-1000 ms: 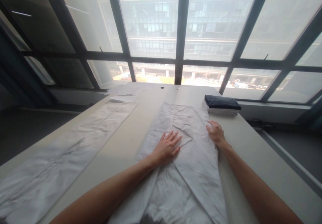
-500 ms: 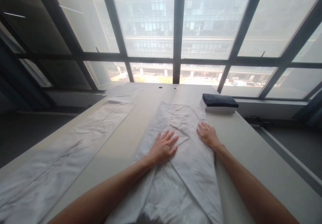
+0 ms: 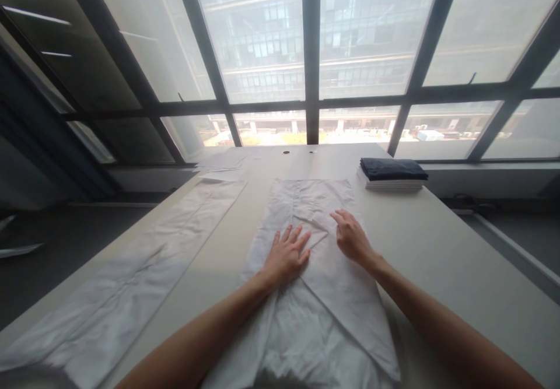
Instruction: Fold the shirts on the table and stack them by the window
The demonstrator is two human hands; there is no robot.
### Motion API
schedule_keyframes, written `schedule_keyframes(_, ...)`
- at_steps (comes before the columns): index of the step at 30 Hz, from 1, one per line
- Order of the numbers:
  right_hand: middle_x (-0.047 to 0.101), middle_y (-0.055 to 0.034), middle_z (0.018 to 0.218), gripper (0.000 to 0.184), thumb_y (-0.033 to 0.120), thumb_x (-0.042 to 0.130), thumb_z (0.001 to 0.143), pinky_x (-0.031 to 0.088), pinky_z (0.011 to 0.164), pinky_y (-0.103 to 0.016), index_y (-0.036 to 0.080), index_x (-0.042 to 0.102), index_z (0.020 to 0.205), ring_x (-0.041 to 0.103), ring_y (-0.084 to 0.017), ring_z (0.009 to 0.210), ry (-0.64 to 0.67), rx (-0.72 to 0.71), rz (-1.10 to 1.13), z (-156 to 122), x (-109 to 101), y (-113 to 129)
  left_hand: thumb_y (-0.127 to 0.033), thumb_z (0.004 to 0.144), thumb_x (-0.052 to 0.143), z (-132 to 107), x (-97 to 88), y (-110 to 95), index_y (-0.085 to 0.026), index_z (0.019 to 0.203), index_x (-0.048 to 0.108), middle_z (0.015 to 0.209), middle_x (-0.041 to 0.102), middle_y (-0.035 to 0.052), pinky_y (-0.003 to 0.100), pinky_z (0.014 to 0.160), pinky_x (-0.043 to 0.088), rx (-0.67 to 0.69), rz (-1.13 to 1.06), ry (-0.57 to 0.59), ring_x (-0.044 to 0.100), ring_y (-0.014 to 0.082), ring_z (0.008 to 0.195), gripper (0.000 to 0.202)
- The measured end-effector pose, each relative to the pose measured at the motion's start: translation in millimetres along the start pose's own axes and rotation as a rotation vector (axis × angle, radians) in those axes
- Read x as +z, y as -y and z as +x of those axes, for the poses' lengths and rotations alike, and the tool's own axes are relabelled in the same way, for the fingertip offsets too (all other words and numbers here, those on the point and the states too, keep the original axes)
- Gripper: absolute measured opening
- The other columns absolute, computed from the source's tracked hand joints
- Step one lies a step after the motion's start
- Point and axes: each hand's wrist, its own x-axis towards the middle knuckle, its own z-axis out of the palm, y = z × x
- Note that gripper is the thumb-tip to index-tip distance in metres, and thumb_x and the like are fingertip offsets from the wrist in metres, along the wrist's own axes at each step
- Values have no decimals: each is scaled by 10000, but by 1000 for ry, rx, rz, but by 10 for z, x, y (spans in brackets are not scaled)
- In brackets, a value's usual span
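A white garment (image 3: 319, 307), partly folded with diagonal creases and a pointed flap, lies lengthwise on the white table before me. My left hand (image 3: 286, 258) rests flat on its middle, fingers spread. Over the garment's right side is my right hand (image 3: 352, 237), index finger stretched out and the other fingers loosely bent. No cloth shows between its fingers. Whether its fingertips touch the fabric I cannot tell. The near end of the garment runs out of view at the bottom.
Another long white garment (image 3: 131, 278) is laid out along the table's left side. Beyond it are flat white sheets (image 3: 223, 164). A folded dark cloth (image 3: 394, 169) tops a white stack (image 3: 394, 185) at the back right. Tall windows stand behind the table (image 3: 437, 260).
My right hand has moved inward from the garment's right edge. My left hand stays in place on the cloth. The view has tilted slightly.
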Motion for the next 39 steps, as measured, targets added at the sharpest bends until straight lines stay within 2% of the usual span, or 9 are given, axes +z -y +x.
schedule_keyframes(3,547,-152,1460,569,36,359,874,284,1185,-405,137,581,1388,401,-251,1419,133,-25,-91,-117,122,171,-441,1013,441,10,-6,10,-315,1522,431,1633,339,65,625,1191,223,16,3,14,253,350,1513,524)
schedule_keyframes(6,507,-164,1500,516,135,388,939,270,1193,-413,129,534,1433,392,-268,1430,193,2,-121,-169,179,170,-448,1028,407,8,-20,32,-303,1523,430,1632,336,76,643,1176,242,38,-5,36,248,357,1514,516)
schedule_keyframes(14,338,-156,1623,556,308,378,1012,219,1213,-442,140,400,1541,272,-280,1507,248,25,-102,-162,123,158,-436,1062,305,3,23,72,-268,1566,344,1627,347,78,632,1180,254,50,-54,7,234,322,1524,533)
schedule_keyframes(17,240,-98,1668,566,419,304,1050,165,1224,-491,214,343,1576,165,-262,1545,325,-58,-44,-163,117,160,-416,1049,355,3,30,74,-279,1537,399,1632,337,73,641,1178,250,50,-44,14,241,334,1520,508)
schedule_keyframes(20,260,-99,1660,574,466,259,1059,134,1227,-510,214,380,1560,164,-266,1545,385,-60,-29,-161,124,149,-406,1044,369,1,17,71,-281,1513,435,1635,333,69,646,1177,247,47,-46,31,240,342,1519,490)
schedule_keyframes(26,284,-152,1644,560,439,307,1055,161,1222,-499,196,398,1551,210,-269,1534,363,-36,-45,-159,125,149,-323,1065,266,10,-23,82,-273,1550,365,1620,367,49,588,1206,236,7,-161,13,246,270,1525,497)
schedule_keyframes(30,319,-133,1634,537,422,336,1048,177,1221,-488,212,426,1534,236,-246,1527,342,-45,-51,-161,122,150,-286,1034,342,29,-19,119,-221,1542,381,1597,394,106,504,1208,275,-46,-152,-64,287,258,1507,514)
schedule_keyframes(34,319,-130,1635,535,414,355,1042,186,1219,-492,215,426,1534,246,-254,1523,346,-40,-52,-157,119,149,-265,991,411,11,-2,117,-127,1523,388,1573,411,165,500,1210,245,-118,-62,-47,294,303,1495,550)
schedule_keyframes(39,309,-143,1637,540,403,354,1042,184,1221,-493,198,422,1537,245,-267,1523,353,-38,-44,-155,118,153,-312,984,444,-38,-70,31,-155,1503,420,1403,535,180,469,1092,383,-192,48,-104,483,325,1310,543)
